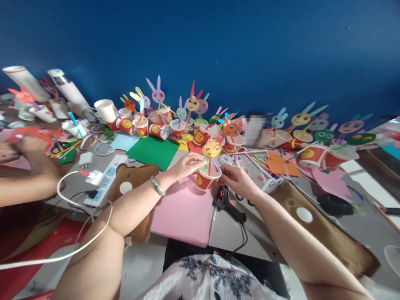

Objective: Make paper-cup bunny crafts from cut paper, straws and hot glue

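Observation:
A red and white paper cup [206,182] stands tilted slightly on pink paper in front of me. Rising from it is a yellow round paper face [211,149] with drawn eyes and a smile, and thin green, red and purple strips show below the face. The fingers of my left hand [189,166] are pinched at the green strip [204,167] by the cup's left rim. On the right, my right hand [237,180] grips the side of the cup between thumb and fingers. Its fingertips are partly hidden.
A black glue gun [229,206] with a cable lies right of the pink sheet [183,212]. Brown pouches [134,187] flank my arms. Left are a power strip [108,181] and another person's arm [31,179]. Several decorated cups [142,127] line the blue wall.

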A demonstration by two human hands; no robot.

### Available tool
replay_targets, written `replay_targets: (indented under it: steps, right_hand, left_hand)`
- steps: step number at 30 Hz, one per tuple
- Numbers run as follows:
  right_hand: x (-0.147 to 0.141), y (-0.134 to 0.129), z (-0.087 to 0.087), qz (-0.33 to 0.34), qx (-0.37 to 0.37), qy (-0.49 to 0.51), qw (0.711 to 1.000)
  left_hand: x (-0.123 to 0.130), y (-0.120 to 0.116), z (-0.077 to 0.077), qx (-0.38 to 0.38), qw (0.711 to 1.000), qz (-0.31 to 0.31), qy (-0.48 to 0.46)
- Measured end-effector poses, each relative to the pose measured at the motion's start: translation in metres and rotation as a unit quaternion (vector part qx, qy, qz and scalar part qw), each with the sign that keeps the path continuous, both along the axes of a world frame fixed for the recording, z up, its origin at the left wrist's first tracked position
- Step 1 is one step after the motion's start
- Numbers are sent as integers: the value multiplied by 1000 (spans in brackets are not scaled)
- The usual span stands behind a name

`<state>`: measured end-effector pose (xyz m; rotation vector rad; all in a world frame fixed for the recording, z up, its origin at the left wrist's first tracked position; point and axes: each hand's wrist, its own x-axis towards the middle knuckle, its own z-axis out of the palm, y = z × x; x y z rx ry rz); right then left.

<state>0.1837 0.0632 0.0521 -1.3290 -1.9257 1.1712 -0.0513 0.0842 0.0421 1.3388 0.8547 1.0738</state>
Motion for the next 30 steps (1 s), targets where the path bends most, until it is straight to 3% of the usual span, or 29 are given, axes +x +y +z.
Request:
replay_targets:
  steps: [7,13,18,22,26,30]
  right_hand:
    - [0,0,-4,9,23,3,1000]
    - [0,-2,0,22,113,-52,992]
    - [7,1,-7,39,171,-84,981]
    - [9,1,-12,34,200,-90,975]
    - [8,0,-14,39,211,-86,973]
    - [7,-2,-17,41,200,-84,975]
  left_hand:
    - [-3,-2,3,7,999,-41,-2]
    - [-3,-5,5,-36,998,-53,-17]
    - [0,-7,16,-44,995,-85,-32]
    - [3,-6,14,-81,990,-97,-62]
    - [3,-6,10,-114,982,-137,-68]
    - [2,-6,11,-101,981,-153,-67]
